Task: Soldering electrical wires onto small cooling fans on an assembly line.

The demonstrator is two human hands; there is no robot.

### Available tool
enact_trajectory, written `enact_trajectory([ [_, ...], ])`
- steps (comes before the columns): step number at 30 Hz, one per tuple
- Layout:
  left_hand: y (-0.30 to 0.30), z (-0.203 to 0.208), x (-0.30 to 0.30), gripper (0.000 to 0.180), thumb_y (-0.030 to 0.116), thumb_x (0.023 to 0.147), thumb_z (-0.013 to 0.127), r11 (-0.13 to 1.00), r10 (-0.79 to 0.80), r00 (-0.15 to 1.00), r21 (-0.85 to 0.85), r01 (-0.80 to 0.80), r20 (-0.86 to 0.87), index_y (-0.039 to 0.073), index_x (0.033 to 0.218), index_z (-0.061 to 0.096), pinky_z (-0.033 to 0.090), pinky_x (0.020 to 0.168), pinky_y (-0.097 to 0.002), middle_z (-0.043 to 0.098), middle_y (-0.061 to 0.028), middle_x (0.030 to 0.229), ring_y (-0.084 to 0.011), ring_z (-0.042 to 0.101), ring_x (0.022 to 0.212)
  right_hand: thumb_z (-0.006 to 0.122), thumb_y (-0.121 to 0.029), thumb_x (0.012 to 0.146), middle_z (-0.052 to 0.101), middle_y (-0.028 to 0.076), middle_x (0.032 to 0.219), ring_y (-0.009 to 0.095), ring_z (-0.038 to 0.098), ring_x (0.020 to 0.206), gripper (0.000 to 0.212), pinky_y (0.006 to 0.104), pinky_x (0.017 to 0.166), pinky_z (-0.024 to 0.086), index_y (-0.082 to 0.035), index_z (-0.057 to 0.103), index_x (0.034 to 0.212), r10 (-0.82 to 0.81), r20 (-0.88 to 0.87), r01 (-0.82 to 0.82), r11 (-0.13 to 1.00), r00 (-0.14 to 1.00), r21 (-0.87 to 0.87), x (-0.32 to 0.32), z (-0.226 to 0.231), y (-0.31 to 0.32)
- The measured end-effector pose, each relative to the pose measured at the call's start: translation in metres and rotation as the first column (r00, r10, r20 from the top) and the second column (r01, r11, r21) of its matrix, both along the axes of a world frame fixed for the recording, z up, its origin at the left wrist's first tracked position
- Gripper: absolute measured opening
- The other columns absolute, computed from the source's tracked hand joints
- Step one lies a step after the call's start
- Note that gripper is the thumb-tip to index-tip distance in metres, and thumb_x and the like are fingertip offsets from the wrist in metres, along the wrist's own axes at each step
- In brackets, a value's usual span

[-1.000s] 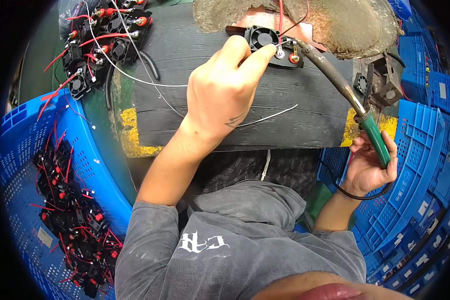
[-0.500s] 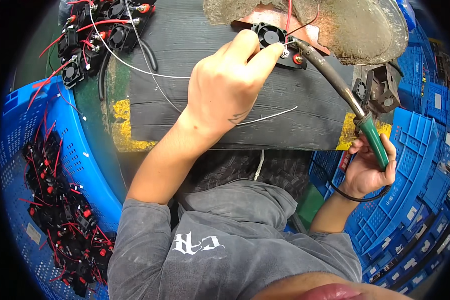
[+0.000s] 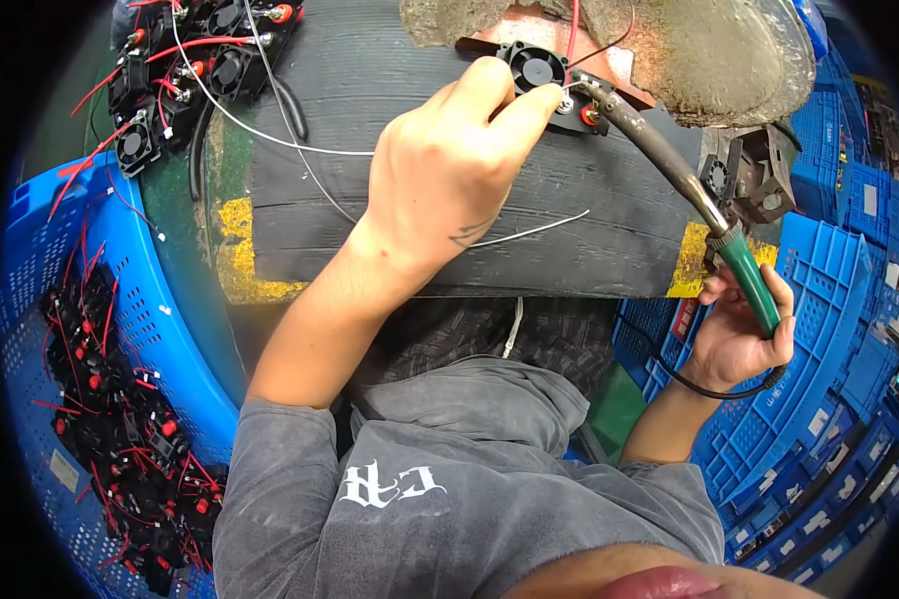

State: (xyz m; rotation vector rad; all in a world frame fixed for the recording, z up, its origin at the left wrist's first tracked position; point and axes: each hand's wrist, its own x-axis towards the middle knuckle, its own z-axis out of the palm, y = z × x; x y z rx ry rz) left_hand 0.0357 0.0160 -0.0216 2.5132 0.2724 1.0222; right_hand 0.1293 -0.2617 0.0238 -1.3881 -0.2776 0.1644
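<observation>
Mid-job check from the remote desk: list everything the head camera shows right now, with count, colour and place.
small fan: one, black, top centre of the mat, under the left fingertips
soldering iron: one, green handle, dark shaft, tip at the fan's right edge
solder wire: one strand, silver, across the mat
mat: one, black ribbed, covers the bench
crusted block: one, grey-brown, top right
fans with red wires: a pile, black, top left
crate: one, blue, left, holds more black fans
stacked crates: several, blue, right
left hand: on the small fan
right hand: grips the soldering iron's handle
</observation>
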Motion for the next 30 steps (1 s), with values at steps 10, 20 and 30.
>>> enact_trajectory([
  [10, 0.001, -0.002, 0.0, 0.024, 0.004, 0.074, 0.071, 1.0, -0.018, 1.0, 0.002, 0.018, 0.011, 0.01, 0.097, 0.07, 0.044, 0.051, -0.0303, 0.048, -0.0033, 0.071, -0.0176, 0.054, 0.057, 0.036, -0.047, 0.089, 0.065, 0.025, 0.09, 0.03, 0.062, 0.068, 0.057, 0.0328, 0.055, 0.048, 0.0, 0.059, 0.113, 0.041, -0.037, -0.04, 0.999, 0.998, 0.014, 0.014, 0.0, -0.001],
  [20, 0.0, -0.002, 0.0, 0.028, 0.0, 0.073, 0.069, 0.997, -0.027, 1.0, -0.067, 0.026, -0.01, 0.009, 0.099, 0.07, 0.048, 0.056, -0.0288, 0.055, -0.0041, 0.081, -0.0178, 0.059, 0.063, 0.036, -0.045, 0.09, 0.064, 0.029, 0.087, 0.032, 0.065, 0.066, 0.058, 0.0356, 0.052, 0.053, 0.004, 0.057, 0.11, 0.058, -0.066, -0.051, 0.994, 0.996, 0.098, 0.024, -0.003, 0.0],
  [30, -0.001, -0.002, 0.0, 0.03, -0.002, 0.072, 0.068, 0.996, -0.047, 0.999, -0.078, 0.046, -0.005, 0.008, 0.1, 0.069, 0.049, 0.059, -0.0298, 0.056, -0.0054, 0.085, -0.0187, 0.06, 0.066, 0.035, -0.046, 0.09, 0.064, 0.028, 0.087, 0.031, 0.065, 0.065, 0.058, 0.0348, 0.052, 0.053, 0.004, 0.058, 0.111, 0.049, -0.083, -0.042, 0.996, 0.995, 0.081, 0.027, -0.006, 0.001],
])
